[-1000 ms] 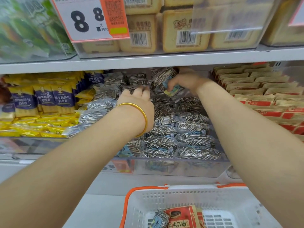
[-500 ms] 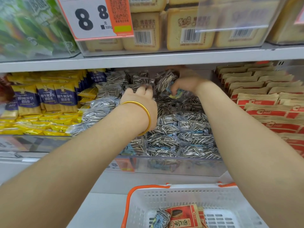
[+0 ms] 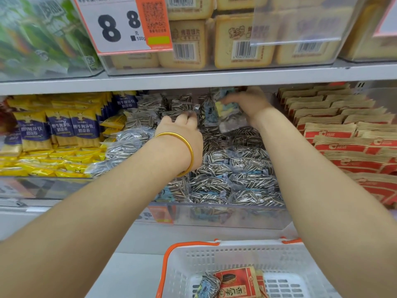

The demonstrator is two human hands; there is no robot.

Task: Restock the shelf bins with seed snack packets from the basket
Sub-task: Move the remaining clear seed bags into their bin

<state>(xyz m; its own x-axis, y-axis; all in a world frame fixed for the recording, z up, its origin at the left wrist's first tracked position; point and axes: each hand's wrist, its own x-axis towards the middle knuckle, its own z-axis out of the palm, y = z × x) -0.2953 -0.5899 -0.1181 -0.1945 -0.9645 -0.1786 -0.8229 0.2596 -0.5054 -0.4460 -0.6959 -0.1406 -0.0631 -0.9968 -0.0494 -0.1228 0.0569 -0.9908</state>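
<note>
Right hand [image 3: 252, 104] is gripping a seed packet [image 3: 233, 122] at the back of the bin [image 3: 214, 214]; left hand [image 3: 182, 135] is resting on packets [image 3: 180, 108] alongside, grip unclear.

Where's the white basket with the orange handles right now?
In the head view the basket sits at the bottom, right of centre, below the seed bin; a red packet and a striped packet lie in it.

price tag [image 3: 120, 26] | on clear bin [image 3: 214, 70] | reads "8 8", "元", "500g"
</note>
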